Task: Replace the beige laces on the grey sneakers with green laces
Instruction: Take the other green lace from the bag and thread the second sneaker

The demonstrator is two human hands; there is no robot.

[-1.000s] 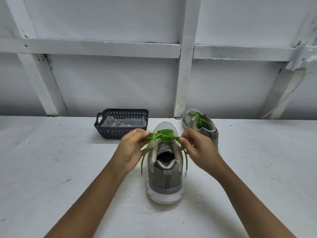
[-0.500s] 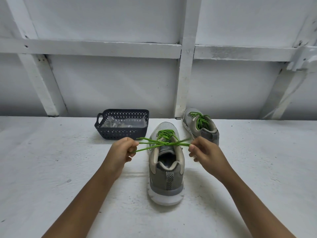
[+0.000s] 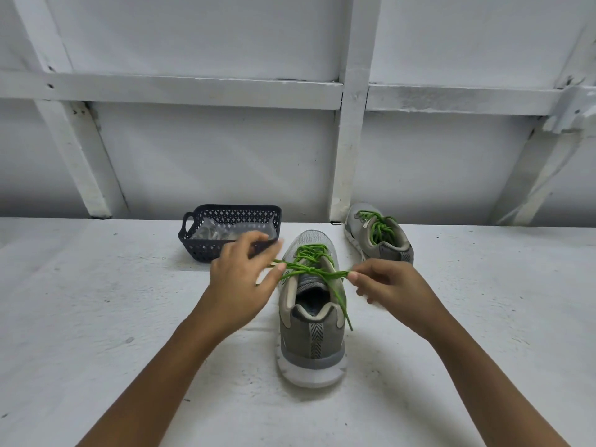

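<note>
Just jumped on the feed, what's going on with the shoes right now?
A person is tying the green lace on the near grey sneaker, which stands heel toward the camera on the white table. The right hand pinches one side of the lace. The left hand, fingers spread and blurred, is at the other side; its hold is unclear. The far sneaker is already laced green. A dark basket sits at the back.

Dark lattice-sided plastic basket (image 3: 201, 250), loop handle on its left end, sits on a white, scuffed tabletop (image 3: 80, 301) near the back edge. Crinkled clear plastic (image 3: 213, 233) lies inside it. Behind stands a white panelled wall (image 3: 209, 156) with a horizontal rail (image 3: 161, 90), one upright post (image 3: 351, 124), and a slanted brace (image 3: 77, 150) at left.
</note>
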